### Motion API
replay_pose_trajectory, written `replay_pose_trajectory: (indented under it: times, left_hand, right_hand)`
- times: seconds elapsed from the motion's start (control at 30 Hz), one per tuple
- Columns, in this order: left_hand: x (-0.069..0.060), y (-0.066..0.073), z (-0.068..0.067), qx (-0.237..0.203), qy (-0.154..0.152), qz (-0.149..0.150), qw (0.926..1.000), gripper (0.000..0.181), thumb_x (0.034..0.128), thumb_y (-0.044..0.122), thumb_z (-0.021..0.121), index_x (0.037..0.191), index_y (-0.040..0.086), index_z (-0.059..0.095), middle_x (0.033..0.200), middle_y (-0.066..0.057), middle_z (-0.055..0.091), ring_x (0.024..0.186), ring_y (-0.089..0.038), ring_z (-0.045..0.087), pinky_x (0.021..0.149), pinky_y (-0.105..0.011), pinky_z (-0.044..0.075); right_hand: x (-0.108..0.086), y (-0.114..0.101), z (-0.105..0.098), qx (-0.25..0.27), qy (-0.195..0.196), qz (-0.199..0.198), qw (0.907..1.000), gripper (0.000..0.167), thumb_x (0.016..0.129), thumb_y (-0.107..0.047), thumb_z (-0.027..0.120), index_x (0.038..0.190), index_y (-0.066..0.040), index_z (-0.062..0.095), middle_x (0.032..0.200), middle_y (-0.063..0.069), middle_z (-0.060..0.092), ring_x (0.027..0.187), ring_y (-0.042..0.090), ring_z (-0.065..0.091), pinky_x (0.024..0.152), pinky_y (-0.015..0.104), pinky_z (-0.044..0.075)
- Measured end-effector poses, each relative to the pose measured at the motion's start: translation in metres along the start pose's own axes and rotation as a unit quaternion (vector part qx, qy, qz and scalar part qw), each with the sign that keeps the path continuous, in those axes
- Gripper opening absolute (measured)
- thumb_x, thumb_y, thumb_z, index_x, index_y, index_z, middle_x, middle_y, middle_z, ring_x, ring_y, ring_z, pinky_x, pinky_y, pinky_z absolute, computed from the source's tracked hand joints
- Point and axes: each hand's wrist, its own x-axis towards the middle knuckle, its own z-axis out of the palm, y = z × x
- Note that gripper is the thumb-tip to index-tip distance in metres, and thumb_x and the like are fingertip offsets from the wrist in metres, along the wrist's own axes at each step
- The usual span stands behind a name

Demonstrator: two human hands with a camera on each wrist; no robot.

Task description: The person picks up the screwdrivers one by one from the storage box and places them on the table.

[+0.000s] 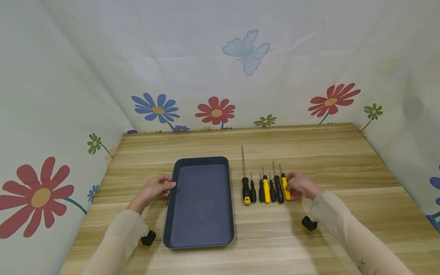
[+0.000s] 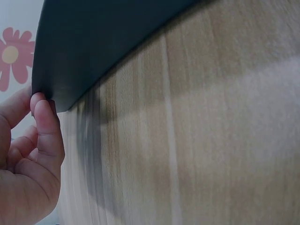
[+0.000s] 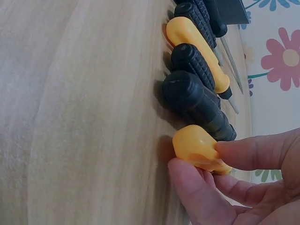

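Note:
My left hand [image 1: 155, 190] pinches the left rim of a dark rectangular tray [image 1: 201, 208], which lies flat on the table with nothing in it. The left wrist view shows thumb and fingertips at the edge of that tray [image 2: 93, 47]. On the right, my right hand [image 1: 302, 185] holds the yellow handle of the rightmost screwdriver [image 1: 285, 189] between thumb and fingers. In the right wrist view this yellow screwdriver [image 3: 193, 144] is at the end of the row, beside a thick black-handled screwdriver [image 3: 194, 101].
Several more screwdrivers lie side by side between tray and right hand, including another yellow one [image 1: 266, 191] and a long-shafted one [image 1: 246, 189] nearest the tray. The wooden table [image 1: 268, 240] meets flower-printed white sheets [image 1: 185, 76] at its back and sides.

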Motion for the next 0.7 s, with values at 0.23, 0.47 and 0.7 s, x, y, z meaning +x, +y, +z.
replay_pose_trajectory:
  times: [0.23, 0.47, 0.7]
  left_hand:
    - [0.0016, -0.0023, -0.0012, -0.003, -0.001, 0.003, 1.0000, 0.046, 0.0859, 0.022, 0.057, 0.118, -0.007, 0.041, 0.078, 0.002, 0.051, 0.065, -0.007, 0.050, 0.060, -0.019, 0.047]
    - [0.0007, -0.0029, -0.0018, -0.003, -0.010, 0.009, 0.9999, 0.047, 0.0869, 0.022, 0.056, 0.120, -0.007, 0.040, 0.081, 0.001, 0.052, 0.066, -0.008, 0.050, 0.061, -0.020, 0.048]
    - [0.0010, -0.0026, -0.0018, 0.002, -0.009, 0.008, 0.9999, 0.046, 0.0870, 0.022, 0.056, 0.120, -0.006, 0.041, 0.081, 0.001, 0.052, 0.067, -0.008, 0.050, 0.061, -0.020, 0.047]
  right_hand:
    - [0.0007, 0.0002, -0.0017, -0.004, -0.005, -0.007, 1.0000, 0.040, 0.081, 0.005, 0.050, 0.117, 0.005, 0.032, 0.082, 0.011, 0.046, 0.064, 0.018, 0.051, 0.057, 0.030, 0.051]
    - [0.0034, 0.0009, -0.0035, -0.004, -0.009, -0.008, 0.9999, 0.038, 0.081, 0.007, 0.047, 0.116, 0.006, 0.032, 0.081, 0.011, 0.045, 0.061, 0.017, 0.050, 0.054, 0.029, 0.050]
    - [0.0035, 0.0021, -0.0044, 0.000, -0.010, -0.007, 0.9999, 0.036, 0.080, 0.008, 0.045, 0.114, 0.003, 0.033, 0.078, 0.010, 0.045, 0.058, 0.016, 0.049, 0.052, 0.028, 0.050]
